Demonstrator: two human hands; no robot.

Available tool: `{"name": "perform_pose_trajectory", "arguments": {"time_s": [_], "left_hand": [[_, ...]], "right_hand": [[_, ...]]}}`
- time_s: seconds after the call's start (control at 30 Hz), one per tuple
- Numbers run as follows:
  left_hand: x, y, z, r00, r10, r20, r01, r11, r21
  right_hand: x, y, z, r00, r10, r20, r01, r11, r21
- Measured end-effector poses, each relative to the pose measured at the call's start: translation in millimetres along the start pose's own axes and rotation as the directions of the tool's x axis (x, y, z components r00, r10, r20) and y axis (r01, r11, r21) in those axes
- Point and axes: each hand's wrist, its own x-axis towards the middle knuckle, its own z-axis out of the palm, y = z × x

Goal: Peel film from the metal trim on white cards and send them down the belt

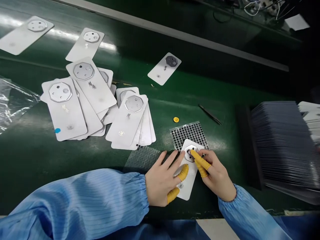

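A white phone back cover (188, 186) with an octagonal camera ring lies slightly tilted at the front edge of the bench. My left hand (163, 178) rests across its left side with fingers spread, two of them in yellow finger cots. My right hand (215, 171), also wearing yellow finger cots, bends over the ring; its fingertips are close together on the camera area, and anything tiny between them is hidden. A clear sheet of small black dots (188, 134) lies just behind the cover, partly beneath it. Near my left fingers is a clear sheet of round outlines (142, 159).
Overlapping white covers (68, 116) lie at left, others (128, 123) nearer the middle, and a single cover (163, 70) farther back. Tweezers (210, 114) and a yellow finger cot (176, 119) lie behind the dotted sheet. A dark rack of thin sheets (280, 143) stands right.
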Motion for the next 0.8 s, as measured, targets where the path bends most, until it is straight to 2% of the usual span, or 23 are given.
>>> {"name": "perform_pose_trajectory", "arguments": {"time_s": [0.3, 0.6, 0.8], "left_hand": [[1.7, -2.2, -0.4, 1.000, 0.012, -0.020, -0.012, 1.000, 0.002], [2.4, -1.9, -0.3, 1.000, 0.013, -0.012, -0.013, 1.000, 0.013], [2.7, -3.0, 0.7, 0.999, 0.025, -0.033, -0.026, 1.000, -0.001]], "right_hand": [[3.7, -2.4, -3.5, 0.996, 0.061, 0.060, -0.061, 0.998, 0.003], [17.2, -11.2, -14.1, 0.990, -0.086, 0.115, 0.114, 0.958, -0.262], [19.1, -14.2, -19.5, 0.981, -0.074, 0.179, 0.127, 0.944, -0.306]]}}
